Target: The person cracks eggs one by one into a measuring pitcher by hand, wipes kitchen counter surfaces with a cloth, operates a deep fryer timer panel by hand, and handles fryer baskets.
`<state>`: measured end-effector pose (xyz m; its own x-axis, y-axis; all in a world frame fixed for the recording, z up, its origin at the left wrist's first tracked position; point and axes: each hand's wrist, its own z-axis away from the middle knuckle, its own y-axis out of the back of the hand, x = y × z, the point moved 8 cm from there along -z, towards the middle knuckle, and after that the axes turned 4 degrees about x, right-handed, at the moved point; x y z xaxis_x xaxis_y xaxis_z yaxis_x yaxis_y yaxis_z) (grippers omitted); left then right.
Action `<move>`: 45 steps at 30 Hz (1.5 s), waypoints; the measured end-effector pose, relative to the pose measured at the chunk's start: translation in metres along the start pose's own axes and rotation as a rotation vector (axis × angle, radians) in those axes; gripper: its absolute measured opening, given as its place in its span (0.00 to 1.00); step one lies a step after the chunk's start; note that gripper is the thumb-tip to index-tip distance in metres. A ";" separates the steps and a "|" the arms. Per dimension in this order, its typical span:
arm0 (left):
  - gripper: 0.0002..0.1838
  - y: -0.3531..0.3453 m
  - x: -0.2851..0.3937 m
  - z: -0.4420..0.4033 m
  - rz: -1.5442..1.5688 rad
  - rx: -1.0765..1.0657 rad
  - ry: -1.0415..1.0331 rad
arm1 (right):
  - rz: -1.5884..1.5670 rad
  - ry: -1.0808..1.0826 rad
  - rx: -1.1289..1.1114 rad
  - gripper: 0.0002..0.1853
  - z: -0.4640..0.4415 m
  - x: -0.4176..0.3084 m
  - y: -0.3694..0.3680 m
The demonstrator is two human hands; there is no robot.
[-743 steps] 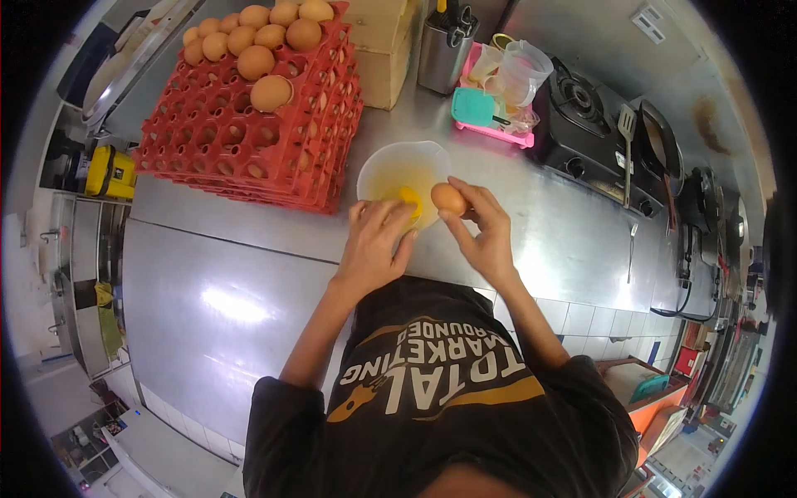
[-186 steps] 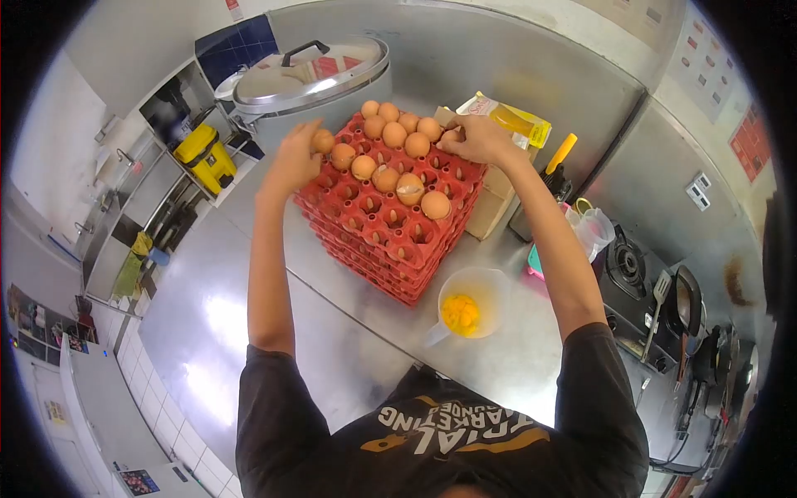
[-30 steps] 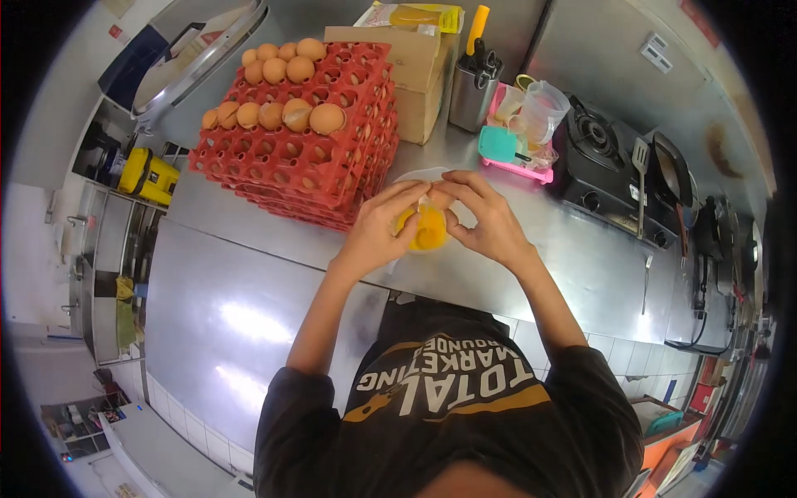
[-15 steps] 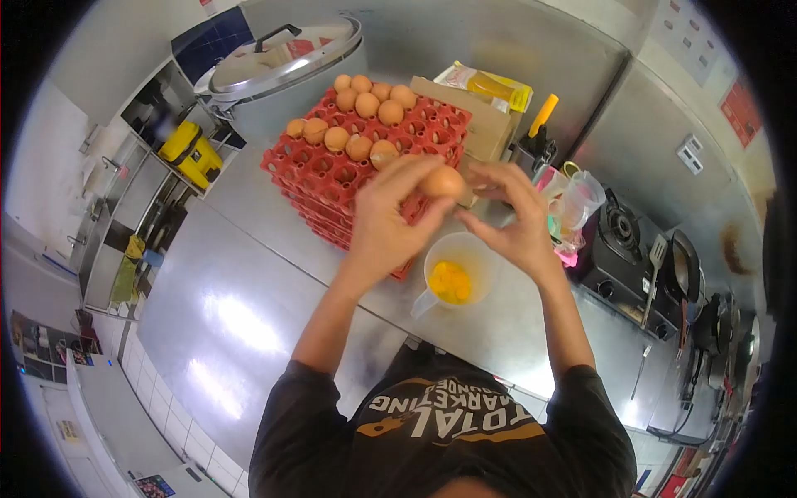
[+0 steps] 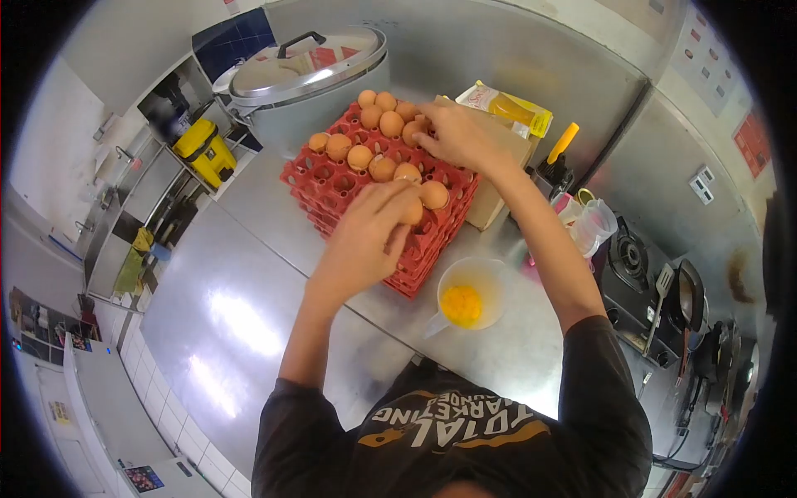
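My left hand [image 5: 365, 236] is over the near side of a stack of red egg trays [image 5: 336, 184], its fingers closed round a brown egg [image 5: 413, 212] low against the top tray. Whether that egg is whole or an emptied shell I cannot tell. At the back right of the same tray, my right hand [image 5: 466, 139] has its fingertips round another brown egg [image 5: 413, 133]. Several brown eggs stand in two groups on the tray, and some in the front row look cracked. Below my right forearm stands a clear plastic jug [image 5: 491, 286] with yellow egg yolks [image 5: 462, 305] inside.
Behind the trays stands a large lidded metal pot [image 5: 311, 108]. A cardboard box [image 5: 498, 195] with a yellow packet [image 5: 506, 108] is at their right. Further right are plastic cups [image 5: 594, 222] and a black gas stove [image 5: 635, 286]. All stand on a steel counter [image 5: 224, 274].
Both hands have left the space above the jug. My left hand has lowered its egg to the tray; my right hand has reached out to an egg at the back. The view has shifted slightly.
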<state>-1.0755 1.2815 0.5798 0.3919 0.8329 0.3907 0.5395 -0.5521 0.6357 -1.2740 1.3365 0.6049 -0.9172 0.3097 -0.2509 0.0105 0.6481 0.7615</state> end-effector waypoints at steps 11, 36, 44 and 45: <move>0.28 -0.003 0.015 0.005 -0.043 0.048 -0.077 | 0.204 -0.190 -0.023 0.20 -0.029 0.014 -0.041; 0.18 -0.181 0.060 0.155 0.198 -0.300 0.011 | -0.148 -0.623 0.316 0.24 0.391 -0.042 0.001; 0.18 -0.181 0.058 0.155 0.190 -0.309 0.026 | -0.128 -0.590 0.316 0.26 0.387 -0.045 0.005; 0.19 -0.177 0.057 0.151 0.205 -0.278 0.043 | -0.176 -0.616 0.325 0.26 0.384 -0.045 0.010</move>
<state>-1.0361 1.4211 0.3889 0.4362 0.7100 0.5529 0.2272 -0.6814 0.6958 -1.0801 1.5963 0.3943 -0.5257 0.4557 -0.7183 0.0892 0.8693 0.4861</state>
